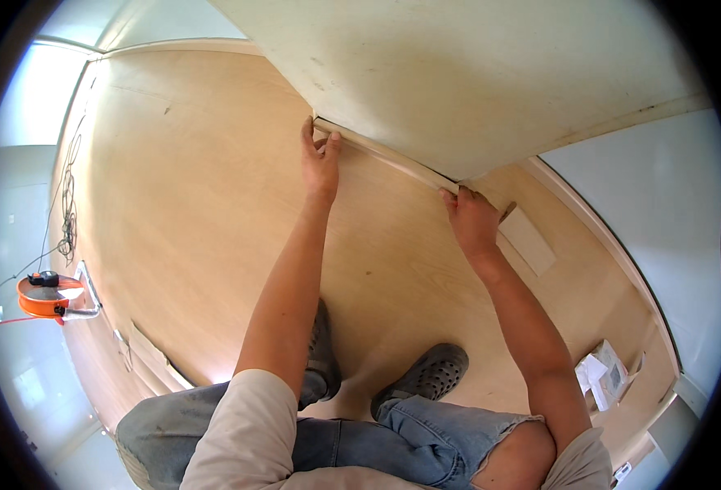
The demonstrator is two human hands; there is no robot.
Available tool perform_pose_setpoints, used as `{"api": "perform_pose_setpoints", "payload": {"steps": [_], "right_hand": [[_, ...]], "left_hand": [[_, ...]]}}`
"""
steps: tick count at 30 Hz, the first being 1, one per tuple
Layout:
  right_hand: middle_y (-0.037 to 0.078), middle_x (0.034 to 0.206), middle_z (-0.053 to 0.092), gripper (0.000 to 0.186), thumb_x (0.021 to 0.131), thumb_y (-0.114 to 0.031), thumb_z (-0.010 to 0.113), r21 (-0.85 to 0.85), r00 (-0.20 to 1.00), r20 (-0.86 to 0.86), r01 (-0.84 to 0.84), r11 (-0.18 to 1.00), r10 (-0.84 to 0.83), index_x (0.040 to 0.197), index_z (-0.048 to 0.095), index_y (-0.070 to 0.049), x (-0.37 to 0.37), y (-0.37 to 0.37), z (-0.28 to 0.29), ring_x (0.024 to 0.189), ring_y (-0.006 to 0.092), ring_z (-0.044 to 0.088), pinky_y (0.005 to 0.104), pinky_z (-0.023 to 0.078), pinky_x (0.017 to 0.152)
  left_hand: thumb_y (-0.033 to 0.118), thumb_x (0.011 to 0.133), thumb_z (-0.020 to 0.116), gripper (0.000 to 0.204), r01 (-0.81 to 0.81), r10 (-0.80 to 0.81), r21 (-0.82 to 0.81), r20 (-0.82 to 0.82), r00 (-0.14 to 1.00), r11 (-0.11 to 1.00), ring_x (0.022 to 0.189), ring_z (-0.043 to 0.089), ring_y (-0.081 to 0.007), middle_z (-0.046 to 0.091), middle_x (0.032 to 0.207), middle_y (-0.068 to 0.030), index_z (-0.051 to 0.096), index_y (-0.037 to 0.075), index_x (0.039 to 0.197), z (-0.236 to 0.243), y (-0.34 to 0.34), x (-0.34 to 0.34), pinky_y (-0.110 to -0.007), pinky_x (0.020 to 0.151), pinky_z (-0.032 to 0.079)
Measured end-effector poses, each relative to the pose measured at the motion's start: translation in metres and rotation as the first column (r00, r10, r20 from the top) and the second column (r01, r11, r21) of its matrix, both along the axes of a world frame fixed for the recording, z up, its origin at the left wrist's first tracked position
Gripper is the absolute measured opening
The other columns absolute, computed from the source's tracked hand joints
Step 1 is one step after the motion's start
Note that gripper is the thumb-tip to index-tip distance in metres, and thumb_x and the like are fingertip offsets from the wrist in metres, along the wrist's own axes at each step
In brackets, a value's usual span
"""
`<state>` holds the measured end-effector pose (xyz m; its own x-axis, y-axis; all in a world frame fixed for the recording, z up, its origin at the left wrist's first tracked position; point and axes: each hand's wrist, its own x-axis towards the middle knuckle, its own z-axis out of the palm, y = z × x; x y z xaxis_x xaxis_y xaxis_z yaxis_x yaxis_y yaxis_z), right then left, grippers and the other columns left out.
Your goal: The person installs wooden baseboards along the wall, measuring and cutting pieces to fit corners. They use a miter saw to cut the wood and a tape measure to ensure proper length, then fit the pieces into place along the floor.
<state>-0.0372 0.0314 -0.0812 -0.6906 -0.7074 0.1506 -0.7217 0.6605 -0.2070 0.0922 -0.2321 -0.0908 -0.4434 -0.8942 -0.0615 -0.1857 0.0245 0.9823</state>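
Note:
A short pale wood-toned skirting board [393, 161] lies along the foot of a cream wall panel [458, 82], with a thin dark gap showing behind it. My left hand [321, 170] holds its far left end, fingertips and thumb pinched over the edge near the panel's corner. At the other end, my right hand [472, 219] grips the strip beside the panel's right corner, its fingers curled. Just right of that hand, a loose pale flat board piece [530, 243] rests on the floor, with a small brown object [507, 211] by its tip that I cannot make out.
An orange cable reel [42, 298] on a metal stand sits at the left, with black cable [68, 196] strewn above it. Cut strips [156, 359] lie at lower left. Crumpled white packaging [604, 374] is at lower right. Skirting [614, 229] runs along the right wall.

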Motion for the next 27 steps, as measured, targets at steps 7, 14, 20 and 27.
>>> {"api": "perform_pose_setpoints", "payload": {"steps": [7, 14, 20, 27], "right_hand": [[0.009, 0.068, 0.067, 0.041, 0.093, -0.043, 0.067, -0.055, 1.0, -0.01, -0.012, 0.998, 0.012, 0.074, 0.064, -0.008, 0.0, 0.0, -0.001, 0.065, 0.027, 0.067, 0.0398, 0.053, 0.055], [0.009, 0.068, 0.066, 0.038, 0.094, -0.041, 0.067, -0.02, 0.999, 0.031, -0.022, 1.0, 0.022, 0.075, 0.063, -0.007, 0.001, 0.0, -0.002, 0.066, 0.0261, 0.066, 0.0384, 0.053, 0.054], [0.008, 0.067, 0.063, 0.037, 0.094, -0.038, 0.066, -0.071, 0.994, -0.062, -0.09, 0.993, 0.085, 0.073, 0.062, -0.009, -0.002, 0.004, -0.006, 0.065, 0.0249, 0.065, 0.0385, 0.052, 0.053], [0.006, 0.066, 0.061, 0.033, 0.093, -0.034, 0.069, -0.133, 0.985, -0.114, -0.147, 0.98, 0.132, 0.074, 0.061, -0.008, -0.004, 0.008, -0.012, 0.067, 0.0232, 0.063, 0.0372, 0.052, 0.054]], "left_hand": [[0.025, 0.095, 0.072, 0.072, 0.067, -0.067, 0.007, 0.086, 0.994, 0.998, 0.103, 0.062, -0.0177, 0.043, 0.152, -0.0134, 0.035, 0.008, 0.155, 0.008, -0.014, 0.005, -0.032, 0.087, 0.055], [0.014, 0.086, 0.08, 0.076, 0.123, -0.123, 0.007, -0.002, 0.992, 0.992, 0.089, 0.064, -0.0131, 0.061, 0.134, -0.0075, 0.042, 0.008, 0.152, 0.006, -0.04, 0.008, -0.029, 0.079, 0.055], [0.012, 0.082, 0.082, 0.076, 0.217, -0.224, 0.059, 0.204, 0.953, 0.974, 0.082, 0.063, -0.0127, 0.069, 0.121, -0.0075, 0.047, 0.012, 0.15, 0.005, -0.062, 0.009, -0.03, 0.079, 0.053], [0.009, 0.078, 0.083, 0.079, 0.351, -0.298, -0.106, 0.337, 0.893, 0.93, 0.076, 0.059, -0.0144, 0.071, 0.114, -0.0054, 0.048, 0.013, 0.149, 0.032, -0.067, 0.004, -0.031, 0.077, 0.052]]}}
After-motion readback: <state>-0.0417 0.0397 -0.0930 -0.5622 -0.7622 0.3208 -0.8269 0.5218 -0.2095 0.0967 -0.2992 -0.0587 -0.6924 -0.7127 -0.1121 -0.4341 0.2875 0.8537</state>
